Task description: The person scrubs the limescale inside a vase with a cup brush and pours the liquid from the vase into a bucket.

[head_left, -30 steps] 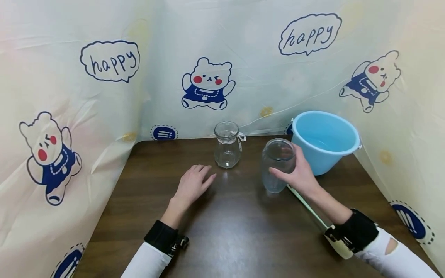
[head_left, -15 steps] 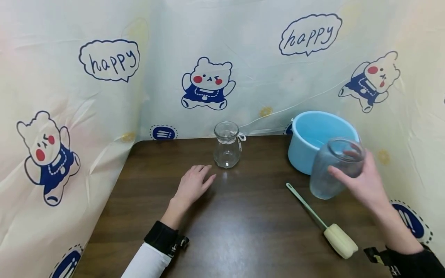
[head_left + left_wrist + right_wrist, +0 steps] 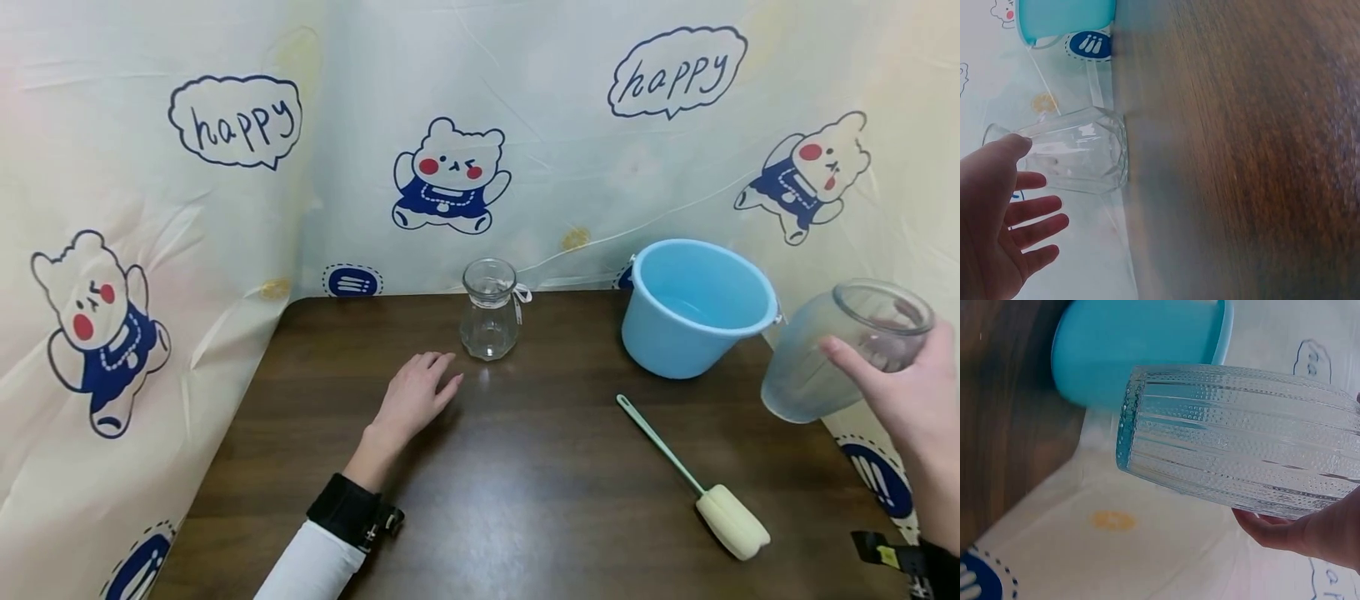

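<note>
A large clear ribbed glass jar (image 3: 813, 358) is in my right hand (image 3: 911, 387), thumb on the near side below the rim. It leans slightly to the right, raised off the table beside the blue bucket. In the right wrist view the jar (image 3: 1229, 437) shows ribs and dotted texture, with the thumb against its side. My left hand (image 3: 412, 396) lies with fingers loosely extended over the table, holding nothing. Just beyond it stands a smaller clear glass vase (image 3: 489, 325) with a white ribbon at its neck. In the left wrist view the fingers (image 3: 1038, 209) are spread near that vase.
A light blue bucket (image 3: 678, 333) stands at the table's back right. A sponge brush (image 3: 731, 521) with a pale green handle lies on the brown wooden table (image 3: 510, 500). A printed curtain (image 3: 562, 108) hangs behind and at both sides.
My right hand has carried the glass jar rightward, from in front of the bucket to its right side, uncovering the sponge brush. My left hand stays almost where it was.
</note>
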`<action>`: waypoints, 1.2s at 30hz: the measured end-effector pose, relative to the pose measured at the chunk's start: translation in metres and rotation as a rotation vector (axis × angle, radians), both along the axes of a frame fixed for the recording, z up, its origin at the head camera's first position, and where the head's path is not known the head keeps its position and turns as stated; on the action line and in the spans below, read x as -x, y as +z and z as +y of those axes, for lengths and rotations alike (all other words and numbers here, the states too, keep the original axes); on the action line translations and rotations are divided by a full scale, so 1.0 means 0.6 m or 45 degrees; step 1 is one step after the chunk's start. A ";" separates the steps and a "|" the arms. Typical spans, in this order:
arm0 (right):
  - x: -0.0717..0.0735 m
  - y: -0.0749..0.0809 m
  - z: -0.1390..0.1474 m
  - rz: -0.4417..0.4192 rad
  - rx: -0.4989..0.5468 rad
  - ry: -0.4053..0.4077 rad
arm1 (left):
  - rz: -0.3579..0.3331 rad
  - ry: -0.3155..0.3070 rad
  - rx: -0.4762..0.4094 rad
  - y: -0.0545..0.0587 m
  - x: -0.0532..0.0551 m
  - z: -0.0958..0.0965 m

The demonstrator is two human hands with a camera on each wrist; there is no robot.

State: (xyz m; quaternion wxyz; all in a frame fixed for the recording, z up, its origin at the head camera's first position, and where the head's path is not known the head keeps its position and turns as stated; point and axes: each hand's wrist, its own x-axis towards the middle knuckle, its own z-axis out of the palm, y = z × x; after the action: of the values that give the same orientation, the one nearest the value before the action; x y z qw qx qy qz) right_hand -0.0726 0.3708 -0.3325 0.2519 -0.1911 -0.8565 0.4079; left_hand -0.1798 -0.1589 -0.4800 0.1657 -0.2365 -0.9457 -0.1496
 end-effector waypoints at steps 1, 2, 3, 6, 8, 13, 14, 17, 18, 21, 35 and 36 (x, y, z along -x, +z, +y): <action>0.004 0.002 0.006 0.038 0.017 -0.016 | -0.008 0.004 0.003 0.000 -0.001 0.000; 0.009 0.005 0.012 0.086 0.024 -0.037 | -0.016 0.006 0.003 -0.001 -0.002 0.000; 0.015 0.008 0.018 0.136 0.018 -0.055 | -0.027 0.008 0.004 0.000 -0.003 -0.001; 0.033 0.015 0.035 0.279 -0.031 -0.096 | -0.049 0.015 0.005 -0.001 -0.004 -0.002; 0.046 0.020 0.047 0.338 -0.097 -0.111 | -0.055 0.016 0.003 0.000 -0.003 -0.003; 0.083 0.040 0.065 0.321 -0.209 -0.116 | -0.068 0.014 0.032 0.002 -0.003 -0.005; 0.091 0.046 0.066 0.304 -0.213 -0.110 | -0.069 0.008 0.044 0.002 -0.003 -0.005; 0.113 0.063 0.067 0.231 -0.237 -0.049 | -0.068 -0.010 0.082 0.002 -0.005 -0.003; 0.120 0.068 0.067 0.208 -0.248 -0.019 | -0.070 -0.017 0.086 0.002 -0.006 -0.003; 0.140 0.078 0.064 0.103 -0.308 0.055 | -0.077 -0.025 0.095 0.001 -0.008 -0.001; 0.219 0.080 0.021 -0.008 -0.947 0.333 | -0.105 -0.152 0.079 -0.001 -0.016 -0.002; 0.222 0.078 0.019 -0.009 -1.009 0.355 | -0.108 -0.157 0.071 0.000 -0.017 -0.002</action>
State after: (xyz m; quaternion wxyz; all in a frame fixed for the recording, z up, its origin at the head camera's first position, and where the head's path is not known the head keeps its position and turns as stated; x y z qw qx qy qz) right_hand -0.2056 0.3822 -0.2858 0.2455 0.0370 -0.9657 0.0765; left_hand -0.1698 -0.1600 -0.4802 0.1092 -0.2924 -0.9393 -0.1428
